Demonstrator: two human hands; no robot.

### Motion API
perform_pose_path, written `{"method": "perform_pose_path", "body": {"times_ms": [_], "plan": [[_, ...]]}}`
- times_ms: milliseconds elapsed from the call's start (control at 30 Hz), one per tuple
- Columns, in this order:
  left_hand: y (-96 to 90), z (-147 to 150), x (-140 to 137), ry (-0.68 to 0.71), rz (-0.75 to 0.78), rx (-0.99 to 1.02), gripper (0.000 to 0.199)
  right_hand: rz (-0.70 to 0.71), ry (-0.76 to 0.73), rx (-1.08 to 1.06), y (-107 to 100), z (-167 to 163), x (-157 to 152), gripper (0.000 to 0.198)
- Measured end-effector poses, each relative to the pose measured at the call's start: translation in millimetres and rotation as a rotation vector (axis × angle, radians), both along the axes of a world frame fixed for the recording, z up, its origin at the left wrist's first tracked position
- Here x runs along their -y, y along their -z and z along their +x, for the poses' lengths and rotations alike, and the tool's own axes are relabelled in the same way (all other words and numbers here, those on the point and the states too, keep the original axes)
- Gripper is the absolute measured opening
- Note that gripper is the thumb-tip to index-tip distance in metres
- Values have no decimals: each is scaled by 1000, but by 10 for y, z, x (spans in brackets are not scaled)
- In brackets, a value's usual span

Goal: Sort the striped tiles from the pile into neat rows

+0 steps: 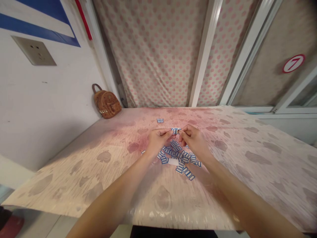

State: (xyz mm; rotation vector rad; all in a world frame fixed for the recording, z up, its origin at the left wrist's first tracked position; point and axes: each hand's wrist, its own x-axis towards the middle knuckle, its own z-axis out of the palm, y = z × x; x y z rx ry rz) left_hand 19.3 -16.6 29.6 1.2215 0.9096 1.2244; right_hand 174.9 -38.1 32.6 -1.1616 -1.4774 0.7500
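A small blue-and-white printed label strip (175, 131) is held up between both hands, above the middle of the table. My left hand (158, 138) pinches its left end between thumb and fingers. At the other end, the fingers of my right hand (192, 136) are closed on the strip. Beneath the hands lies a loose, overlapping pile of similar blue-and-white label pieces (177, 152). One blank white piece (173, 161) faces up at the pile's near side. Farther back, apart from the pile, a few matching pieces (160, 121) lie together.
The table (104, 185) wears a shiny patterned cover. A brown mini backpack (107, 103) leans on the wall at the back left. Curtained window panels (158, 53) stand behind the table, and a wall socket (34, 51) is on the left.
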Motion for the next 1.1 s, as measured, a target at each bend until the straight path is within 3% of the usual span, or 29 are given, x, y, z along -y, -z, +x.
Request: {"method": "perform_pose_path", "body": {"times_ms": [333,433,600,800,1100], "plan": [[-9,3,29,-7,10,27,29,-6,-3,9,0,-2,6,22],[-30,-5,37,-25,10,25,29,87,45,87,4,25,0,19],[-53,-33,28,-47,22,-15,27,294,36,398,-21,74,3,46],[-56,-53,33,-30,34,-20,26,388,-5,546,-27,79,6,38],[-50,-41,48,-6,-19,47,25,391,14,512,-20,63,2,32]]}}
